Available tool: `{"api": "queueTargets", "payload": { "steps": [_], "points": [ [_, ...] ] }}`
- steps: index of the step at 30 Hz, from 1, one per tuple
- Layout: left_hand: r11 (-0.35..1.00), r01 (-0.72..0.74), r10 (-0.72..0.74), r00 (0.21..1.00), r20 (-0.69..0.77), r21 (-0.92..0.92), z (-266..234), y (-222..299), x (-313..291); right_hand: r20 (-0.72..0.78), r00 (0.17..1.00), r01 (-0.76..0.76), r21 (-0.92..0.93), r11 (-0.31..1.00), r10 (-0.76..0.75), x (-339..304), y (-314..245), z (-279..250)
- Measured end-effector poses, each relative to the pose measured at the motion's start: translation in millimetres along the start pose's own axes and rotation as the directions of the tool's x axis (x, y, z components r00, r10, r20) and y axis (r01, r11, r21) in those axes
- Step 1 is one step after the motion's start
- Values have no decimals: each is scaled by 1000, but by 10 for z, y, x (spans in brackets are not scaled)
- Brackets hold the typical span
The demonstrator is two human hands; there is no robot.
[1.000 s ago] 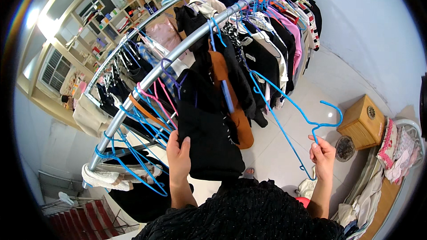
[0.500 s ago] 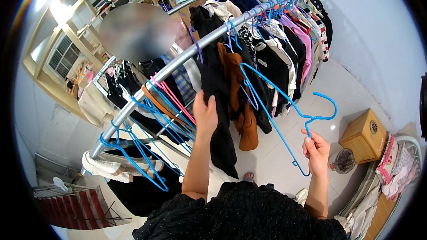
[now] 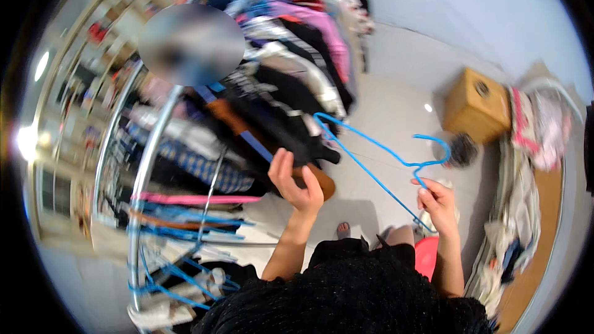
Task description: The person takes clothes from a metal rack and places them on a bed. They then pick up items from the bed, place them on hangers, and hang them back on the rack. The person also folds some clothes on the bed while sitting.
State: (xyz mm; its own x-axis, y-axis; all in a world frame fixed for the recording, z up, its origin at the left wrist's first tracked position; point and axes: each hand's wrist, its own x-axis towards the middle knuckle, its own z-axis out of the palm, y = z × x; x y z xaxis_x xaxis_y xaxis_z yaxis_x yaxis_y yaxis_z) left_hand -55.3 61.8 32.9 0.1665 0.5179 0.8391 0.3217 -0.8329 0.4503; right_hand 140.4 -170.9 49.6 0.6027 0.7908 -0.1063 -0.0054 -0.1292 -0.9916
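Note:
My right hand (image 3: 437,205) pinches a bare blue clothes hanger (image 3: 369,138) at the neck below its hook. The hanger is held out in front of me, its long body pointing up and left, with no garment on it. My left hand (image 3: 299,187) is open, palm up and fingers apart, with nothing seen in it. Just behind its fingers hangs a brown garment (image 3: 323,185), beside dark clothes (image 3: 272,102) on the rack. The silver rail (image 3: 148,154) runs along the left, carrying blue hangers (image 3: 176,281) and a pink hanger (image 3: 198,199).
Many blurred garments, one of them pink (image 3: 318,25), crowd the rack's far end. At the right stand a wooden box (image 3: 475,105), a dark round container (image 3: 463,150) and piled cloths (image 3: 516,229). Something red (image 3: 426,256) sits low by my right forearm.
The view has swung, shifting the rack leftward. My left hand has come away from the black garment and turned palm up. My right hand keeps the blue hanger.

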Motion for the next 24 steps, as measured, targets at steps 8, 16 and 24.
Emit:
{"api": "queueTargets", "payload": {
  "steps": [8,16,24],
  "points": [
    [946,153,189,453,871,-285,1648,709,-928,70,991,-122,168,978,112,-257,955,-1664],
    [951,-59,298,448,843,-305,3129,1909,-1437,91,981,-190,330,925,169,-200,2286,-3119],
    [997,47,63,-4,998,-63,4245,1915,-2692,-342,891,-233,224,946,300,52,4275,-3717]
  ]
}}
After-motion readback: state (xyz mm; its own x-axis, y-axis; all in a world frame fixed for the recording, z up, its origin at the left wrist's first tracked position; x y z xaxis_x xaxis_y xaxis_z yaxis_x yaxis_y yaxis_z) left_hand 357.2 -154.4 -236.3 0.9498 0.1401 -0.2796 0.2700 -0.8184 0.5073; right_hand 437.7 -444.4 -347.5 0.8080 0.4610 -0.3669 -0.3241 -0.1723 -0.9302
